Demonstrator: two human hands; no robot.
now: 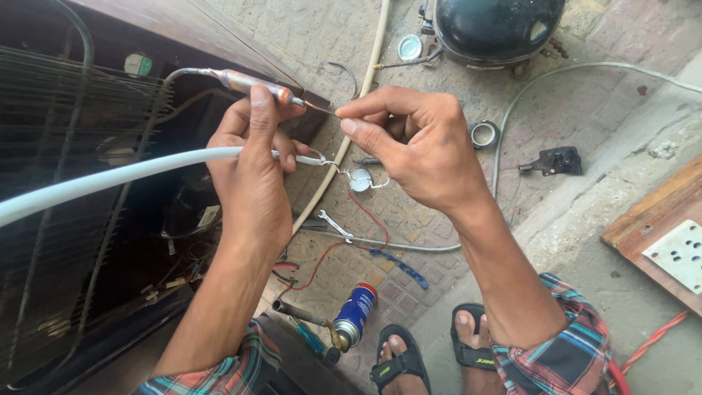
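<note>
i grip the copper drier (245,82) in my left hand (252,172) and should keep it steady while my right hand (417,150) pinches the thin tube (322,110) at its tip, feeding straight.

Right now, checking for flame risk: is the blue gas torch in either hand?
No, the blue gas torch lies on the ground by the feet.

White tube (110,175) crosses left; condenser grille (51,183) blocks behind; paving (439,219) right open
</note>
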